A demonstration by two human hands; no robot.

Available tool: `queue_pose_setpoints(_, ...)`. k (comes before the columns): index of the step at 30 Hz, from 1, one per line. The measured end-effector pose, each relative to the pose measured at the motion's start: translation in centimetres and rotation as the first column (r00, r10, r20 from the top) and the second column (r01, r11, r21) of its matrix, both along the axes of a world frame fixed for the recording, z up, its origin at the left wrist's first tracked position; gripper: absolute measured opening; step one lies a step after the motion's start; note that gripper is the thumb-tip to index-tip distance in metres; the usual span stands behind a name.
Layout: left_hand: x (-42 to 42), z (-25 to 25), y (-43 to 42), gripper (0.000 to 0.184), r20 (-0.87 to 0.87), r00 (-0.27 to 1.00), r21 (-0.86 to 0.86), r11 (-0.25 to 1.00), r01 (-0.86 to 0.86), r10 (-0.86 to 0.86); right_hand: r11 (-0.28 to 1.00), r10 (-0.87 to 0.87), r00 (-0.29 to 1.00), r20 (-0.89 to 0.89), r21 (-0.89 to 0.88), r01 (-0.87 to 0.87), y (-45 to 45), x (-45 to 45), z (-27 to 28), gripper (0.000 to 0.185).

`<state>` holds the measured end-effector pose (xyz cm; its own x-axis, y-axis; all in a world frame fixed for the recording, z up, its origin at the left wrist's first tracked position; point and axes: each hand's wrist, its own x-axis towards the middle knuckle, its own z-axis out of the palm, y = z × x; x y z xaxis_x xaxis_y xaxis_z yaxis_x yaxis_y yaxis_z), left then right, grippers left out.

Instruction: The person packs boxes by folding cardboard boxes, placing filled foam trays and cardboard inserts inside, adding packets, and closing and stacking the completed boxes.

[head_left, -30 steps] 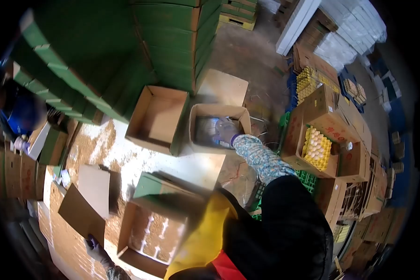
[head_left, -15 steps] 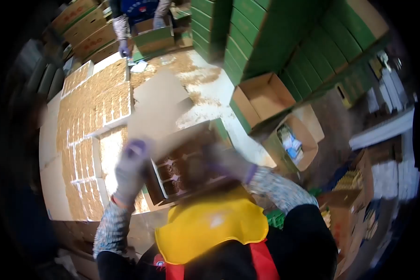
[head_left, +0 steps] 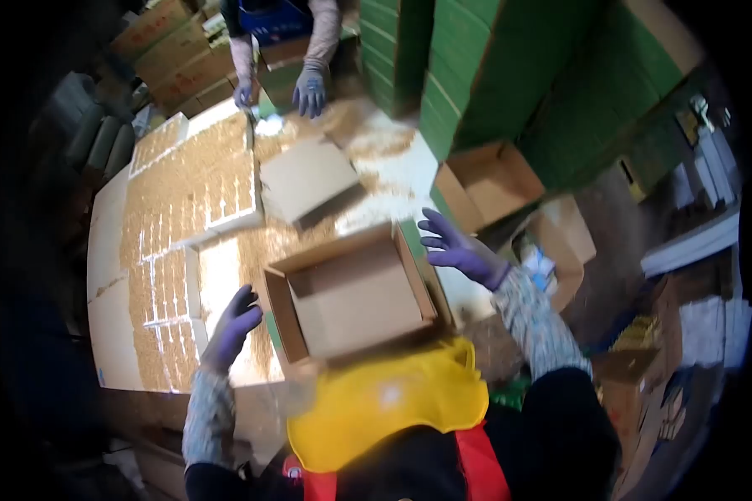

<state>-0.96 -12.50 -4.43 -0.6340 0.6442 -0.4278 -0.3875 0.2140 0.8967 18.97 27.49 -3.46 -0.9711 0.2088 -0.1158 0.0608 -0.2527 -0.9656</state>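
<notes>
In front of me on the table sits an open cardboard box (head_left: 359,296) with green outer sides; plain brown cardboard shows across its inside. My left hand (head_left: 236,330), in a purple-and-grey glove, hovers just left of the box, fingers apart and holding nothing. Over the box's right end is my right hand (head_left: 461,250), likewise gloved, with fingers spread and nothing in it. Beyond the box lies a flat piece of brown cardboard (head_left: 305,179). What lies under the brown surface inside the box is hidden.
White divided trays filled with sawdust-like material (head_left: 196,179) cover the table's left side. To the right stand another open box (head_left: 493,179) and a carton holding packets (head_left: 539,267). Tall stacks of green boxes (head_left: 468,75) rise behind. Across the table, a co-worker's gloved hand (head_left: 309,90) hangs near a box.
Both hands have moved apart, away from the box. The compartments with brown contents seen inside it earlier are now covered by plain cardboard. The co-worker's hand has come out over the table.
</notes>
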Motion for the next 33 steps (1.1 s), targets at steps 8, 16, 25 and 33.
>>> queue_pose_setpoints(8, 3.9, -5.5, 10.7, 0.026, 0.098, 0.995, -0.16, 0.987, 0.008, 0.008, 0.682, -0.375, 0.921, 0.101, 0.704, 0.2, -2.3, 1.4, -14.5, 0.092)
queue_pose_setpoints(16, 5.1, -10.6, 23.6, 0.058, -0.338, 0.938, 0.096, 0.994, -0.049, 0.079, 0.549, -0.815, 0.575, -0.071, 0.223, 0.806, 30.3, 11.0, -6.3, 0.07)
queue_pose_setpoints(25, 8.7, -10.5, 45.1, 0.054, 0.197, 0.98, 0.239, 0.969, -0.057, 0.009, 0.815, -0.089, 0.787, 0.611, 0.498, -0.294, 39.0, 10.7, -10.3, 0.062)
queue_pose_setpoints(33, 8.9, -11.4, 49.6, 0.086, 0.156, 0.987, 0.041, 0.999, 0.021, -0.027, 0.693, -0.37, 0.86, 0.351, 0.721, 0.004, 39.7, 11.9, -19.8, 0.038)
